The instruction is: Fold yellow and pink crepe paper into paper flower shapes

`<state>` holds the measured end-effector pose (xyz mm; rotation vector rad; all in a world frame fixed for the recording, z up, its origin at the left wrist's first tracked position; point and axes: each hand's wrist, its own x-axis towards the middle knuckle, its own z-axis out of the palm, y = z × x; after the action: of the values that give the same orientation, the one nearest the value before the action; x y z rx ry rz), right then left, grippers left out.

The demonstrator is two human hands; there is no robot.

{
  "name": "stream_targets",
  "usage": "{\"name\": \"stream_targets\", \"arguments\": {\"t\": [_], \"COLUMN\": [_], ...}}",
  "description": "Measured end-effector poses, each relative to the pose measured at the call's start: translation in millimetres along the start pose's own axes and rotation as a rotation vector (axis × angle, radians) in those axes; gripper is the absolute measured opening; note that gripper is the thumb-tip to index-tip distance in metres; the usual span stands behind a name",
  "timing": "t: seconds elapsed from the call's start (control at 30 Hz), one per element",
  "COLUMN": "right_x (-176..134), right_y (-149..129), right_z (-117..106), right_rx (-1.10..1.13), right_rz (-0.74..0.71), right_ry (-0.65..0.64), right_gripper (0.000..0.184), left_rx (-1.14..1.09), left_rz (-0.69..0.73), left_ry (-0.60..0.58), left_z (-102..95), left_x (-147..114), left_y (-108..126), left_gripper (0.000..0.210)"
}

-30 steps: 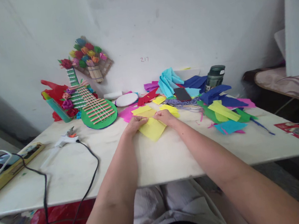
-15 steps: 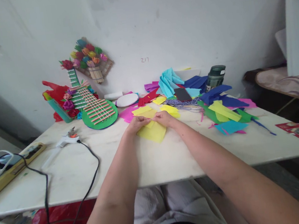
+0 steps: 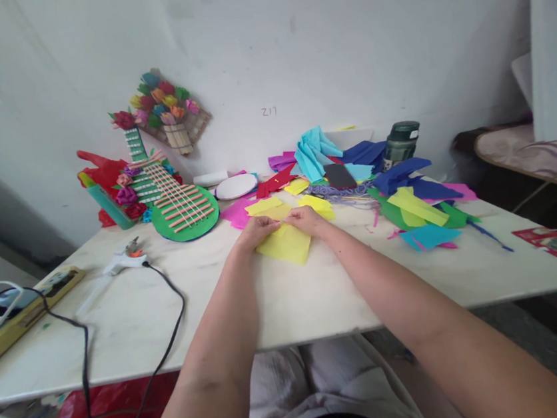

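Note:
My left hand (image 3: pixel 259 230) and my right hand (image 3: pixel 306 220) meet over the middle of the table, fingertips almost touching. Both are closed in a pinch on a piece of yellow crepe paper (image 3: pixel 287 247), whose lower part hangs or lies below the fingers; whether it touches the table I cannot tell. What is right between the fingertips is too small to make out. Just beyond the hands lie more yellow paper pieces (image 3: pixel 319 206) and a pink sheet (image 3: pixel 235 213).
A green paper lute (image 3: pixel 186 213) with sticks and strings leans at the back left. Nearer stand a white glue gun (image 3: pixel 126 261) with a black cord and a power strip (image 3: pixel 28 311). Coloured paper (image 3: pixel 416 206), a dark phone (image 3: pixel 340 176) and a bottle (image 3: pixel 400 143) lie or stand to the right.
Both hands stay at nearly the same spot. A small fold visible on the yellow paper under the fingertips earlier now looks flatter.

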<state>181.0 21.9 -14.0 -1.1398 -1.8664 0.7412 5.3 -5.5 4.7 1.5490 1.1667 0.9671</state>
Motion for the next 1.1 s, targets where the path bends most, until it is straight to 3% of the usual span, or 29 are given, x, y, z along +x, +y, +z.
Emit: {"name": "stream_targets", "arguments": {"t": [0.1,0.27,0.4,0.57,0.67,0.77,0.87,1.0,1.1], "right_x": [0,-2,-3,-7,-9,-9,-9,-8,-8], "right_y": [0,-5,-8,-14,-17,-19,-18,-14,-12], "right_z": [-2,-5,-5,-7,-6,-5,-5,-6,-4], "right_rx": [0.012,0.007,0.046,0.101,0.110,0.118,0.232,0.542,0.665], "right_rz": [-0.001,0.000,0.020,0.047,0.053,0.059,0.113,0.228,0.307], "right_ry": [0.013,0.020,0.019,-0.011,-0.037,-0.038,-0.009,0.072,0.037], "right_gripper": [0.028,0.029,0.030,0.029,0.029,0.028,0.030,0.041,0.039], "left_rx": [0.087,0.214,0.190,0.121,0.057,0.046,0.047,-0.095,-0.172], "left_rz": [-0.018,0.048,0.074,0.056,0.033,0.001,-0.005,0.016,0.039], "left_ry": [0.012,0.143,0.130,0.202,0.107,-0.072,-0.122,0.050,0.159], "left_z": [-1.3,-7.3,-11.1,-11.8,-8.1,-4.3,-3.7,-5.1,-4.0], "left_x": [1,8,12,9,3,-2,-2,6,10], "left_y": [0,-8,-14,-12,-6,0,1,-6,-9], "left_gripper": [0.035,0.047,0.051,0.049,0.043,0.036,0.035,0.036,0.040]}}
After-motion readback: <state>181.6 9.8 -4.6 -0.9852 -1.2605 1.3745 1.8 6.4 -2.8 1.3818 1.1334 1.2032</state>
